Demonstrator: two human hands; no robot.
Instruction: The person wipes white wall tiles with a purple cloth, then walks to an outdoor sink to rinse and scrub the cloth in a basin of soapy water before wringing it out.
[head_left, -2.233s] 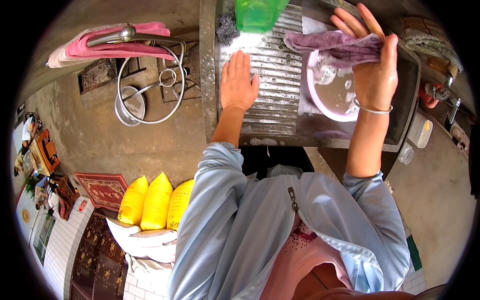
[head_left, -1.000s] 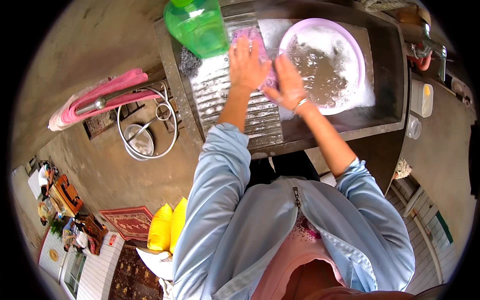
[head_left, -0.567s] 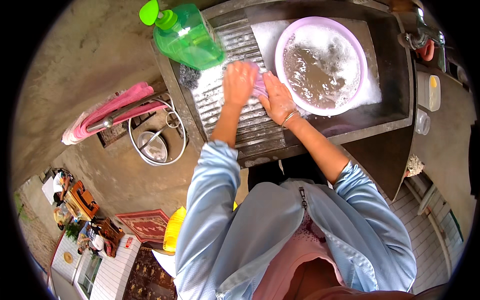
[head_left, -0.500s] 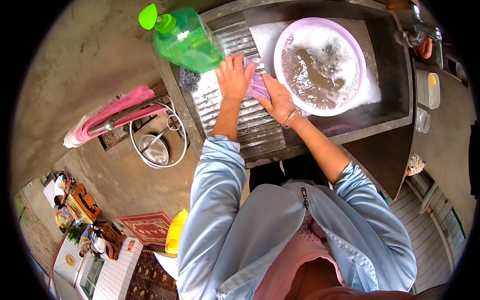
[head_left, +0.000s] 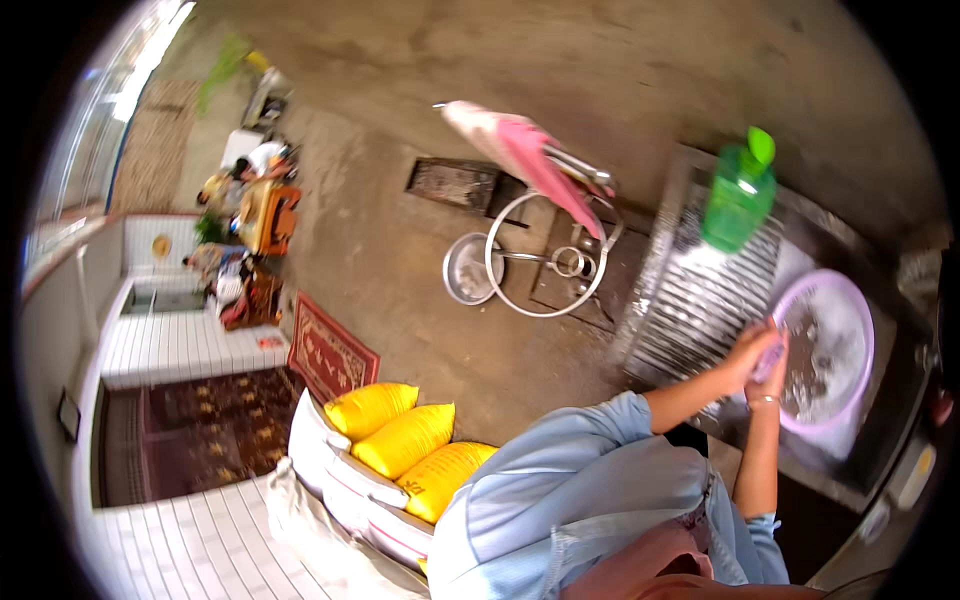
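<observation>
Concrete floor all round, ribbed drainboard [head_left: 690, 310] up front. We've got both hands, left [head_left: 742, 352] and right [head_left: 772, 365], pressed together around a purple cloth [head_left: 768, 357] at the basin [head_left: 835, 350] rim, mid-scrub; next it probably wants dunking and wringing.

Daylight, bright and even over most of the scene. The strongest light enters at the upper left edge, where the view washes out to white glare. The white tiles [head_left: 190, 540] at lower left are overexposed. The concrete floor [head_left: 400, 250] shows soft, weak shadows. Motion blur smears the whole frame; the hands [head_left: 760, 355] and the green bottle [head_left: 738, 200] lack sharp edges. Fisheye distortion bends straight lines near the black circular rim.
</observation>
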